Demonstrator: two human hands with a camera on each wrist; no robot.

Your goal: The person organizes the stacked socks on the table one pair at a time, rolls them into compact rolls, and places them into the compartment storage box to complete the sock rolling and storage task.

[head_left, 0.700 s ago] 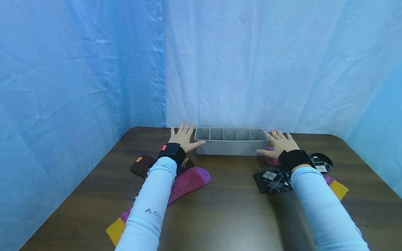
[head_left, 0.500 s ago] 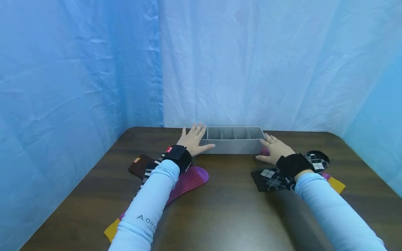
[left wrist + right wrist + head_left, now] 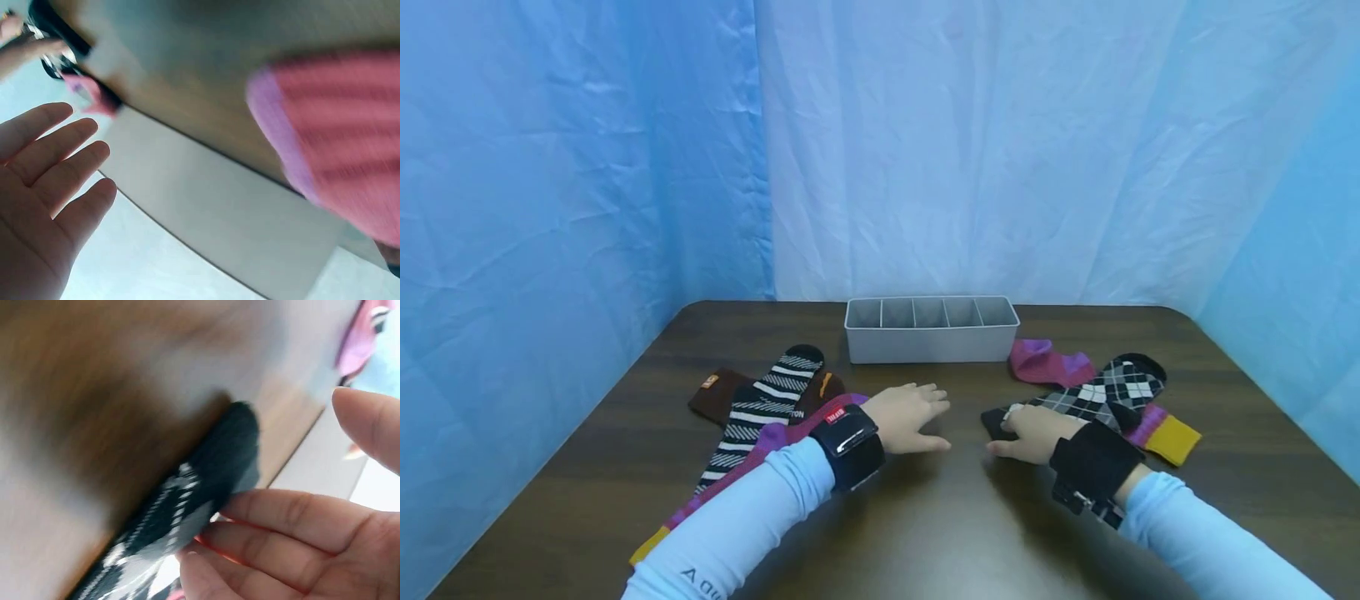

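My left hand (image 3: 908,419), fingers extended, hovers over the middle of the table beside the toe of a pink sock (image 3: 350,137). That sock has a purple toe and yellow cuff and lies partly under my left forearm. A black-and-white striped sock (image 3: 763,408) crosses over a dark brown sock (image 3: 721,394) on the left. My right hand (image 3: 1037,433) is at the black end of an argyle sock (image 3: 1078,402). In the right wrist view its fingertips (image 3: 240,503) overlap this argyle sock (image 3: 219,456), while the thumb stands apart.
A grey box (image 3: 932,343) with several compartments stands at the back centre of the brown table (image 3: 970,533). Another pink sock (image 3: 1048,365) lies under the argyle one, its yellow cuff (image 3: 1174,440) at the right. Blue curtains (image 3: 985,150) rise behind.
Both hands have drawn back from the ends of the grey box toward the person. The left moved right and nearer; the right came down to the argyle sock. The head view shifted slightly.
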